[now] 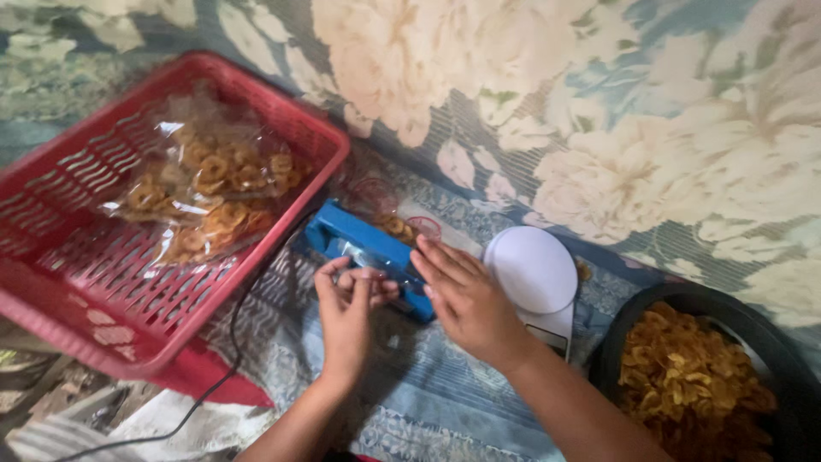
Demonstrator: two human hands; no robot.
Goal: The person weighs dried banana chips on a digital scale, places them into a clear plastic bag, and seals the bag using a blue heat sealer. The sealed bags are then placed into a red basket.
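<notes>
Two bare hands work low in the view, over a patterned blue cloth [445, 402] spread on the floor. The left hand [346, 312] has its fingers curled in a closed grip on the edge of a clear plastic bag [389, 218] of chips that lies across the blue heat sealer [368, 257]. The right hand [466, 299] lies flat and open, fingers together, pressing down on the sealer's near end, gripping nothing. Just right of it, touching the sealer's end, sits one white kitchen scale [530, 269] with a round plate. At the right edge, close to the right forearm, one black bowl [770, 342] holds a heap of yellow chips, partly cut off by the frame. One black cord [231, 351] runs from the sealer leftward and off the lower edge. Farther left, one red plastic basket [85, 291] holds at least two filled chip bags [205, 184], their exact count hard to tell. Bare cloth lies between the forearms; beyond the sealer, a floral fabric [599, 128] fills the far ground.
</notes>
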